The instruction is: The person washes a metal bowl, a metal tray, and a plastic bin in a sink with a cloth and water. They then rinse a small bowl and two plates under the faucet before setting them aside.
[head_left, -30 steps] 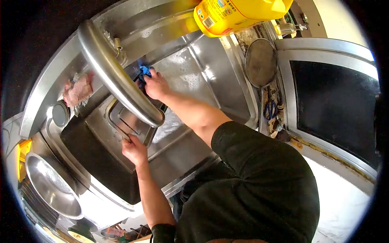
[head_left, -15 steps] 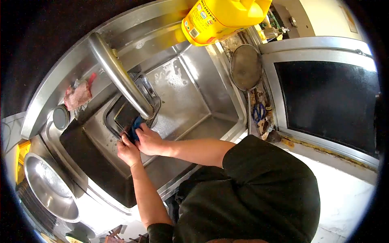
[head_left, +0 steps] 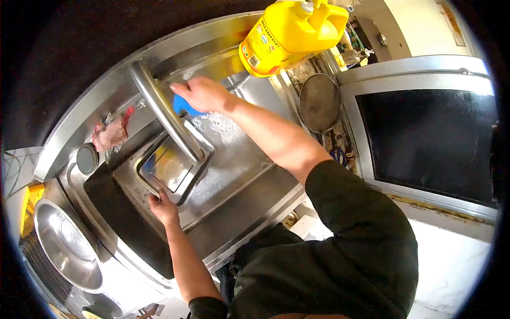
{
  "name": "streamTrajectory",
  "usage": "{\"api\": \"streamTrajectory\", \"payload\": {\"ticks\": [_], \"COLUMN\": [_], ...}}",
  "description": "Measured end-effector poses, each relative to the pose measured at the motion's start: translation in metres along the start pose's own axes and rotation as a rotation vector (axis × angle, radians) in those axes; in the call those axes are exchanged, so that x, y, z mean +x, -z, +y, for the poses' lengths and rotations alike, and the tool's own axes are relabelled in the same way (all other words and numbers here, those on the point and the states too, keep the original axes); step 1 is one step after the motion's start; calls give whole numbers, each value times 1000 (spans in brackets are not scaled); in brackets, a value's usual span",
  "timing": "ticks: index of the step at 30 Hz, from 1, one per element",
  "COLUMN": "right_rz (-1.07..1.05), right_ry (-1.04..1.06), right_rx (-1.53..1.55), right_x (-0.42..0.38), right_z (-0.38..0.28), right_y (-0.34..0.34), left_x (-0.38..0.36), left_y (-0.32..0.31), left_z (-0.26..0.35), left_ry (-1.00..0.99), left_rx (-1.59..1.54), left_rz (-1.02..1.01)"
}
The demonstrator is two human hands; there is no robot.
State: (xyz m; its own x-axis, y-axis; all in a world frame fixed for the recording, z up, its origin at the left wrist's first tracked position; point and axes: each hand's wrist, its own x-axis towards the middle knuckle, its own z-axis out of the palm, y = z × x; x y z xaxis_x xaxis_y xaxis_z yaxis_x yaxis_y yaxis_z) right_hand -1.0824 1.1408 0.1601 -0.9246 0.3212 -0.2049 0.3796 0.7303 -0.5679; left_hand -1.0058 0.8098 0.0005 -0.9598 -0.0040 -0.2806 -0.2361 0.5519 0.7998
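Observation:
A rectangular stainless steel tray [head_left: 166,169] rests tilted in the metal sink [head_left: 244,154], partly under the faucet [head_left: 159,109]. My left hand [head_left: 164,209] grips the tray's near rim, thumb over the edge. Farther off, my right hand [head_left: 204,94] is held near the sink's back wall, closed on a blue cloth [head_left: 185,105] that hangs below the fingers. Part of this cloth is hidden behind the palm. The tray's shiny inside reflects yellow and blue. White suds [head_left: 226,125] lie on the sink floor right of the tray.
A large yellow jug [head_left: 289,37] stands on the back right rim. Along the back left ledge are a pinkish rag [head_left: 110,134] and a round dark lid [head_left: 87,159]. A steel bowl [head_left: 69,244] sits at left; a round strainer [head_left: 320,102] lies right of the sink.
My right hand has moved from the tray's near edge to the sink's back, taking the blue cloth along. My left hand stays at the near rim; the tray now faces up more.

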Motion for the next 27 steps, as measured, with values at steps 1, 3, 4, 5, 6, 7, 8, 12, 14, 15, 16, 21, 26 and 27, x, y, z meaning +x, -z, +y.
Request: {"api": "streamTrajectory", "payload": {"ticks": [1, 3, 4, 5, 6, 7, 8, 12, 14, 15, 16, 21, 26, 27], "right_rz": [-27, -15, -16, -5, 5, 16, -6, 7, 28, 41, 52, 166, 236, 189], "right_ry": [87, 62, 53, 21, -15, -44, -57, -41, 8, 38, 53, 54, 68, 26], "right_rx": [-49, -86, -104, -111, -116, -124, -153, -191, -162, -148, -143, 4, 358, 431], "right_x": [8, 21, 26, 30, 32, 37, 44, 45, 49, 53, 59, 48, -18, -39], "right_z": [-17, -40, -48, -54, -58, -61, -60, -64, -51, -43, -29, -9, -1, -3], "right_y": [15, 20, 19, 19, 18, 16, 13, 15, 7, 3, -5, -13, -32, -43], "left_x": [3, 7, 8, 7, 3, 3, 3, 5, 6, 9, 11, 11, 7, 6], "left_y": [-1, -4, -3, -2, 7, 9, 8, 4, 3, 0, -2, 4, 11, 11], "left_z": [-3, -8, -6, -4, 10, 13, 15, 11, 3, -6, -10, 5, 8, 7], "left_ry": [-41, -50, -29, -6, 4, 30, 54, 121, 147, 148, 149, 193, 297, 291], "left_rx": [6, -144, -150, -156, -122, -136, -151, -200, -250, -297, -346, -478, -493, -448], "left_rz": [13, 27, 36, 43, -28, -24, -20, -31, -34, -32, -29, -70, -62, -46]}}
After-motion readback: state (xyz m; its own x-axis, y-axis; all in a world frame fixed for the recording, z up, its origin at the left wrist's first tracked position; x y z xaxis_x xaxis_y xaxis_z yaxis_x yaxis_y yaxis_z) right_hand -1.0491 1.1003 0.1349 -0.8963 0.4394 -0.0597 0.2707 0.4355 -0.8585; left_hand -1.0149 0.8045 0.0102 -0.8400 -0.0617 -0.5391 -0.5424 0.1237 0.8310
